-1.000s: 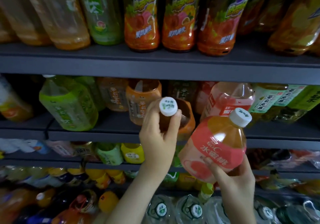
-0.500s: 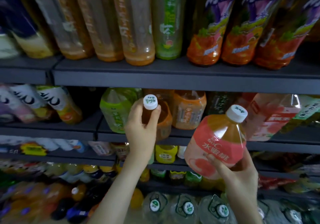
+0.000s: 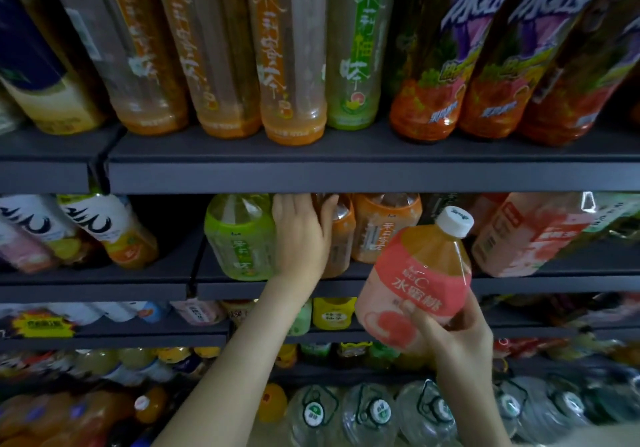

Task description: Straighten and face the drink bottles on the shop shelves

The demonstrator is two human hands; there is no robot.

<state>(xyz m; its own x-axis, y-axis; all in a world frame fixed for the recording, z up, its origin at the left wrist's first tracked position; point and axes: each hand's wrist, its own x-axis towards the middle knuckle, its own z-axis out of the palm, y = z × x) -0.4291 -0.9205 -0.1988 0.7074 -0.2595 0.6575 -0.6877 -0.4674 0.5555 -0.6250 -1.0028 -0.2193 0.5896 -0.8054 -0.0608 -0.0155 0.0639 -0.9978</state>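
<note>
Since the earlier frame the left hand point(image 3: 300, 238) had pushed the orange bottle point(image 3: 343, 238) back onto the middle shelf point(image 3: 235, 290), just right of the green bottle point(image 3: 239, 238). Its fingers were curled round the bottle's shoulder. The right hand point(image 3: 460, 339) gripped the peach bottle point(image 3: 419, 273) low down, tilted, in the air near the shelf front. Looked like mid-placement. Next move, I'd guess: let go, then slot the peach one by the pink bottles point(image 3: 533, 235), label out.

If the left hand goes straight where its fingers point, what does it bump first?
Probably the upper shelf's front edge: the left hand, holding an amber bottle, points up just beneath it. Depth is unclear; it might slip underneath.
</note>
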